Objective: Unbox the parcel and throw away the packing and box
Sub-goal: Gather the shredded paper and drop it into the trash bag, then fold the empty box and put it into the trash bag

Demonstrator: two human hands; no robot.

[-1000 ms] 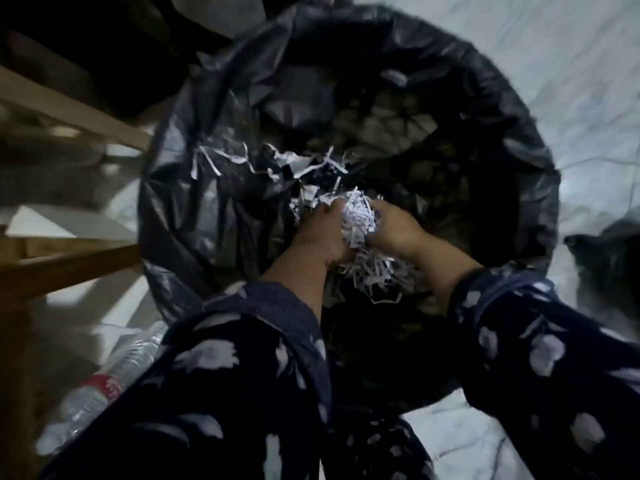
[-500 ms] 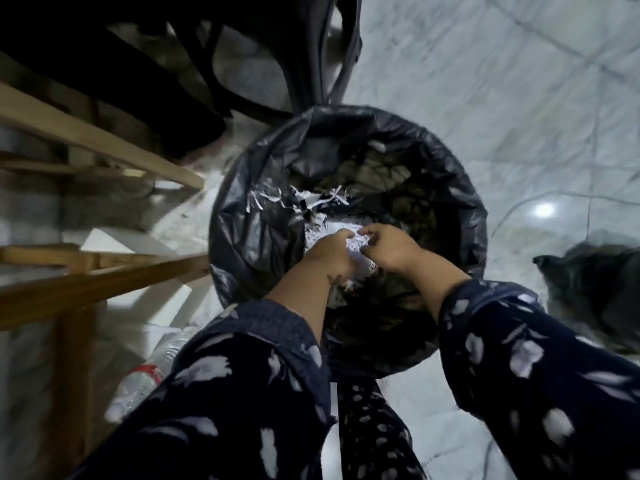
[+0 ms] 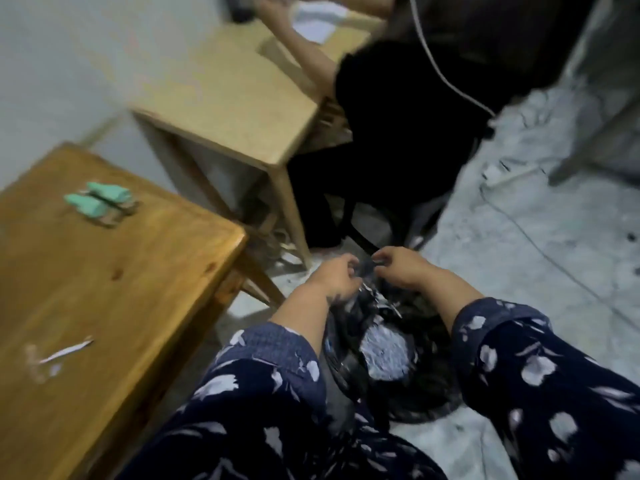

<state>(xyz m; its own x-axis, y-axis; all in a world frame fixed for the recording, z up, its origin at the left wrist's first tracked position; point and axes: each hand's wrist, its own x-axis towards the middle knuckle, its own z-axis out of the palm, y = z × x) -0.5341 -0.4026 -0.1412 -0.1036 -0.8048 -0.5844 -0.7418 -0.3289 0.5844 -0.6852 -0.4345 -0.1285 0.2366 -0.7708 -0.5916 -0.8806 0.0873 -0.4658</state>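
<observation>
The bin lined with a black bag (image 3: 429, 407) stands on the floor right below me, between my patterned sleeves. A heap of white shredded paper (image 3: 384, 355) lies inside it. Both hands hover above the bin's far rim, close together, with fingers curled. A few white shreds trail from the fingertips of my left hand (image 3: 334, 277). The thumb and fingers of my right hand (image 3: 398, 268) pinch a small pale shred. The frame is blurred, so finer detail is lost. No box is in view.
A brown wooden table (image 3: 104, 289) at my left carries a green object (image 3: 97, 202) and a white paper strip (image 3: 65, 351). Beyond it stands a lighter table (image 3: 225, 98), with another person in black (image 3: 398, 133) seated there. A power strip (image 3: 502, 173) and cables lie on the marble floor.
My head has lifted, so the view went from straight down into the bin to the room. The clump of shreds has dropped into the bin, and my hands have risen above its rim.
</observation>
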